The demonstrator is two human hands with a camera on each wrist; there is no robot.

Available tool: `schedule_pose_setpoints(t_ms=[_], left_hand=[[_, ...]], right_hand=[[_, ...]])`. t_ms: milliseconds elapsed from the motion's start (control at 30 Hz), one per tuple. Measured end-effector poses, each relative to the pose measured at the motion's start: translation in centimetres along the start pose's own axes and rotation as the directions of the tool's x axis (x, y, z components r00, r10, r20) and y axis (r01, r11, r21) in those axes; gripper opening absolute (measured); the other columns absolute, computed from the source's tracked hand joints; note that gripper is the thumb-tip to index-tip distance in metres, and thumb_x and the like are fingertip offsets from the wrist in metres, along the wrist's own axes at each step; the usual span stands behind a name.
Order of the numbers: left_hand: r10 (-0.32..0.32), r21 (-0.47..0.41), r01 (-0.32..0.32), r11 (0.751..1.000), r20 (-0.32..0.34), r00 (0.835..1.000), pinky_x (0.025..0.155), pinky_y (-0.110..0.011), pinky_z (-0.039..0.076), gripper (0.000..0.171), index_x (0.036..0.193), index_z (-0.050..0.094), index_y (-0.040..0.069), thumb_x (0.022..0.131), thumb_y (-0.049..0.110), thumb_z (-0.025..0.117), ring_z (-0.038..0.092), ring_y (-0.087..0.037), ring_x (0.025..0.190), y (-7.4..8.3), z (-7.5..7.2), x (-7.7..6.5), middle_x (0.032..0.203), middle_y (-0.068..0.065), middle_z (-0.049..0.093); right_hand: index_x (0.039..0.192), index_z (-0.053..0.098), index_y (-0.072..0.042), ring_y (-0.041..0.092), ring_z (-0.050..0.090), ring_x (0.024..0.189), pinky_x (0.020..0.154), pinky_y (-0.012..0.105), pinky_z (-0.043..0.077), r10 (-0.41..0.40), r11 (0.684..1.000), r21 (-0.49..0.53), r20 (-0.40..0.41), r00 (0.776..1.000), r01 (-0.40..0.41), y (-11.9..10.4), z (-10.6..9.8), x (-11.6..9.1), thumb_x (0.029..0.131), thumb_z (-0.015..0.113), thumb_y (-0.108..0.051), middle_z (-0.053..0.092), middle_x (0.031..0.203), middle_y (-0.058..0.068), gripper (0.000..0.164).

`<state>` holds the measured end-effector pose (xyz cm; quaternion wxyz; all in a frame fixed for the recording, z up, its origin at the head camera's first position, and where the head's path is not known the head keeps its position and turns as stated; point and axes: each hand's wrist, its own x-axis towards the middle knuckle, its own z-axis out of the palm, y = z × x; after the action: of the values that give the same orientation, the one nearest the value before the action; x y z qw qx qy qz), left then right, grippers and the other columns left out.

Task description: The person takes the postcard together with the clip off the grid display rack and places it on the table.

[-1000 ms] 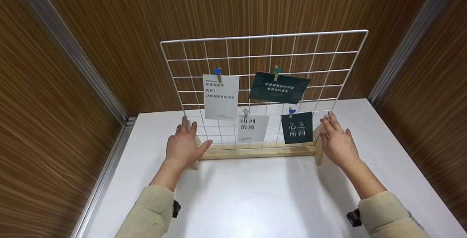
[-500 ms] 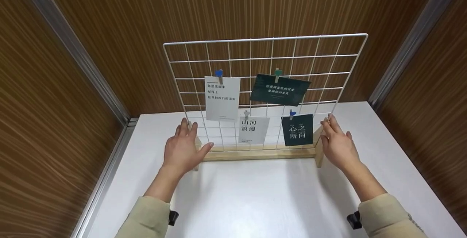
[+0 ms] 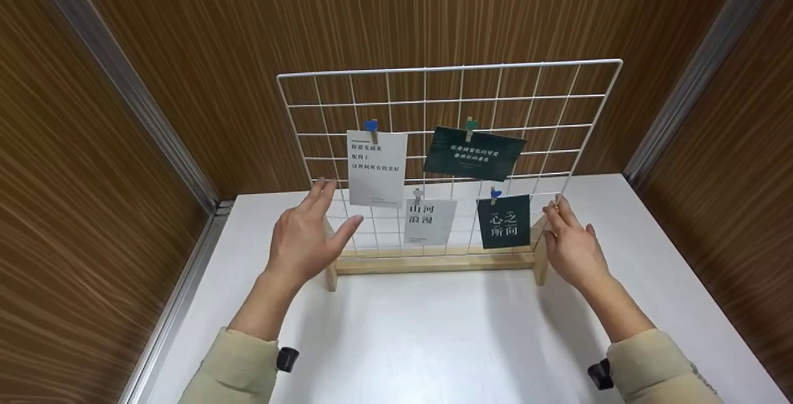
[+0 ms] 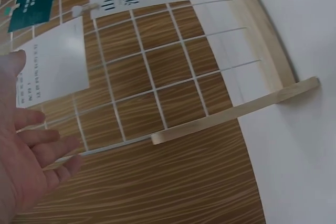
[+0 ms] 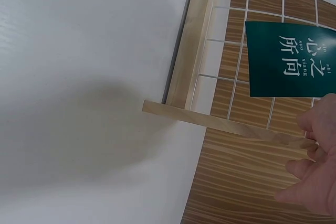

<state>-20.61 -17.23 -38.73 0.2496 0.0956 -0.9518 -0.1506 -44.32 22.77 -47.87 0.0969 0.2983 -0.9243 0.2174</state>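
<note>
- Left hand [image 3: 303, 240]: grip spread, fingers straight and holding nothing; it sits at the left edge of the wire grid panel [image 3: 449, 82], fingertips at the wire. From the head view I cannot tell whether they touch it. Left wrist view shows the same: open palm [image 4: 23, 166] just beside the grid's edge wire.
- Wire grid panel: stands upright in a wooden base [image 3: 433, 261] near the back of the white table [image 3: 433, 342], in front of the brown wood-grain wall [image 3: 372, 13].
- Cards clipped on the grid, left to right: tall white card [image 3: 376, 168] under a blue clip [image 3: 372, 126]; small white card [image 3: 429, 222]; dark green card [image 3: 474, 153], tilted, under a green clip [image 3: 471, 125]; square dark green card [image 3: 504, 221] under a blue clip.
- Right hand [image 3: 573, 246]: fingers extended, fingertips against the grid's right edge wire above the base's right foot [image 3: 540, 255]; grip not wrapped round anything visible.
</note>
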Motion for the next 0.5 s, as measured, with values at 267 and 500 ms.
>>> schedule_pose_setpoints(t_ms=[267, 500], left_hand=[[-0.016, -0.104, 0.017, 0.994, 0.016, 1.000, 0.103, -0.051, 0.054, 0.080, 0.162, 0.044, 0.009, 0.101, 0.056, 0.066, 0.060, -0.040, 0.134, 0.8, -1.5, 1.8, 0.166, -0.015, 0.041], [0.013, -0.231, 0.002, 0.973, 0.061, 0.998, 0.117, -0.052, 0.041, 0.084, 0.166, 0.035, 0.011, 0.101, 0.053, 0.068, 0.044, -0.035, 0.150, 0.9, -2.1, 3.4, 0.172, -0.011, 0.031]], right_hand=[[0.152, 0.049, 0.004, 0.058, 0.053, 0.132, 0.105, 0.083, 0.029, 0.010, 1.000, -0.006, 0.049, 0.999, -0.010, 0.1, -0.4, 0.1, 0.106, 0.057, -0.007, 0.029, 0.166, 0.031, 0.048], [0.155, 0.047, 0.003, 0.060, 0.050, 0.133, 0.108, 0.076, 0.034, 0.039, 0.999, 0.017, 0.106, 0.994, -0.041, -0.4, -1.9, 0.2, 0.107, 0.058, -0.012, 0.023, 0.168, 0.032, 0.051]])
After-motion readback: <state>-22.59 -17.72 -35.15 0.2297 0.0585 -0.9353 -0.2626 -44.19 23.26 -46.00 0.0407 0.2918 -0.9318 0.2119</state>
